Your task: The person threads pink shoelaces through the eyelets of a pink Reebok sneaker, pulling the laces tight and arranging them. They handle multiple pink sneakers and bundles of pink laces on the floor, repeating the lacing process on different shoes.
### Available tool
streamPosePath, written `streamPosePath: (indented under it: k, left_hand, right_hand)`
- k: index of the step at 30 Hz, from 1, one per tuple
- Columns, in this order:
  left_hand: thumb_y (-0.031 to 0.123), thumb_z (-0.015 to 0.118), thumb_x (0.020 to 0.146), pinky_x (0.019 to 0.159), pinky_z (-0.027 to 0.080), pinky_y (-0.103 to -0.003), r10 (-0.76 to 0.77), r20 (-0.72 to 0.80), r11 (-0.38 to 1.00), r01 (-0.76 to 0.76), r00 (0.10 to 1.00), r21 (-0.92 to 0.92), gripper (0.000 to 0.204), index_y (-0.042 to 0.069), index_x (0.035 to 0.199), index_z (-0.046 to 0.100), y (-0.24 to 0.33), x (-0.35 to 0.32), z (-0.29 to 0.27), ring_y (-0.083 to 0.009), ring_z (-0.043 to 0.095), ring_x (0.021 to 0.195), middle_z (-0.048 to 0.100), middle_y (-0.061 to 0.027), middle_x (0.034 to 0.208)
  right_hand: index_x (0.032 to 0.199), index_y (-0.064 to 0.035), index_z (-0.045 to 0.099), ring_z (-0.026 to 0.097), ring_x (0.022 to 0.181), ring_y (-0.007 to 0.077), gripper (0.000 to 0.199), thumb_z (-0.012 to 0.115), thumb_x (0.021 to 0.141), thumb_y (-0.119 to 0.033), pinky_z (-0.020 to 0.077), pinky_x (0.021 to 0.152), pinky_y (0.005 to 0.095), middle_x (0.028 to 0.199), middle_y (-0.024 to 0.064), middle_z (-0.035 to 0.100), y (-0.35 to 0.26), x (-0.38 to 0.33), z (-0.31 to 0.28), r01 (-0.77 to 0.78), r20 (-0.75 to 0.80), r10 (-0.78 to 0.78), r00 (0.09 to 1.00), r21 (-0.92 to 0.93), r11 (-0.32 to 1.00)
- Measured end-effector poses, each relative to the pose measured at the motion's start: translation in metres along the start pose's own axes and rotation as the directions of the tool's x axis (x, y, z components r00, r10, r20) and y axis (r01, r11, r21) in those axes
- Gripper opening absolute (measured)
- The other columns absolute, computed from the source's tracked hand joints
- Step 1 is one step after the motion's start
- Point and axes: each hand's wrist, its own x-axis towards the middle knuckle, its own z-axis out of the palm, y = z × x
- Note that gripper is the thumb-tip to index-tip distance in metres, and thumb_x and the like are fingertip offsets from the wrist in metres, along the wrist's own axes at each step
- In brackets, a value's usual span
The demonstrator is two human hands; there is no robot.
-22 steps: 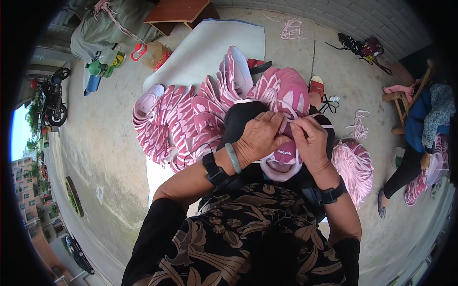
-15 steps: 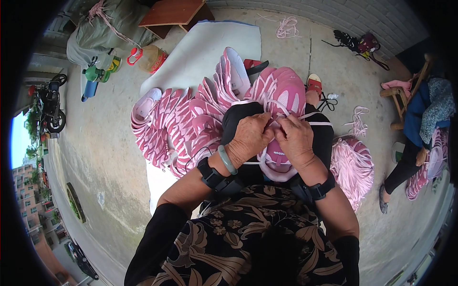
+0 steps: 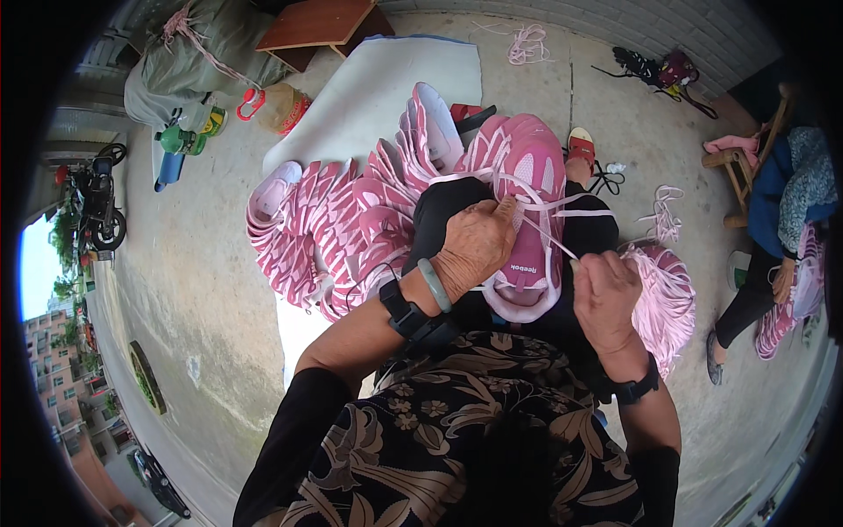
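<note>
View: looking straight down from the wearer's head at a lap and two bare hands, outdoors on a concrete floor (image 3: 202,290).

Shoe: a pink shoe upper (image 3: 527,206) with white trim lies across the person's lap, toe pointing away, between the two hands.

Left hand: the left hand (image 3: 474,246) rests on the near left side of the shoe upper, fingers curled closed and pressing it down to steady it. A pale green bangle and a black wrist strap sit on that wrist.

Right hand: the right hand (image 3: 606,294) is just to the right of the shoe, closed in a pinch on a white lace (image 3: 549,237) that runs taut from the shoe's eyelets to the fingers.

Handling: the upper looks light and soft, likely to fold or slide if not pinned, so the firmer edge by the eyelets seems the best place to hold. The lace is thin and limp; gripping near its tip should give most control.

Surroundings: a fanned pile of matching pink uppers (image 3: 334,228) lies on a white sheet (image 3: 395,88) to the left, and a bundle of pink laces (image 3: 667,299) sits just right of the lap. Another seated person (image 3: 773,255) is at the far right.
</note>
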Motion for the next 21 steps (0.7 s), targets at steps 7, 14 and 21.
streamPosePath:
  k: [7, 14, 21]
  left_hand:
    - [0.010, 0.051, 0.077, 0.060, 0.048, -0.042, 0.016, 0.021, 0.999, -0.017, 1.000, 0.040, 0.030, -0.003, 0.104, 0.056, 0.006, 0.002, 0.007, -0.0343, 0.059, 0.069, 0.058, -0.0163, 0.076]
    - [0.010, 0.054, 0.076, 0.060, 0.049, -0.040, -0.008, 0.077, 0.960, -0.014, 0.997, 0.280, 0.030, 0.002, 0.104, 0.056, 0.027, 0.011, -0.004, -0.0313, 0.059, 0.072, 0.059, -0.0138, 0.083]
    - [0.011, 0.060, 0.064, 0.093, 0.033, -0.051, 0.388, 0.073, 0.882, -0.393, 0.919, 0.259, 0.044, 0.007, 0.107, 0.056, 0.040, 0.033, -0.007, -0.0322, 0.045, 0.107, 0.050, -0.0118, 0.114]
  right_hand:
    - [0.061, -0.0007, 0.055, 0.042, 0.053, 0.0111, 0.015, 0.066, 0.069, -0.008, 0.0377, 0.052, 0.0282, 0.053, 0.0023, 0.049, 0.226, -0.328, -0.105, -0.920, -0.135, 0.911, 0.390, -0.087, 0.381]
    - [0.101, -0.0036, 0.058, 0.059, 0.087, 0.0357, 0.040, 0.064, 0.073, -0.032, 0.0472, 0.072, 0.0420, 0.094, 0.0182, 0.062, 0.164, -0.183, -0.020, -0.384, 0.457, 0.613, 0.644, -0.499, 0.776]
    - [0.125, 0.0053, 0.036, 0.050, 0.106, 0.0365, 0.074, 0.072, 0.065, -0.020, 0.0406, 0.092, 0.0383, 0.116, 0.0232, 0.050, 0.045, -0.008, 0.031, -0.148, 0.201, 0.067, 0.977, 0.419, 0.896]
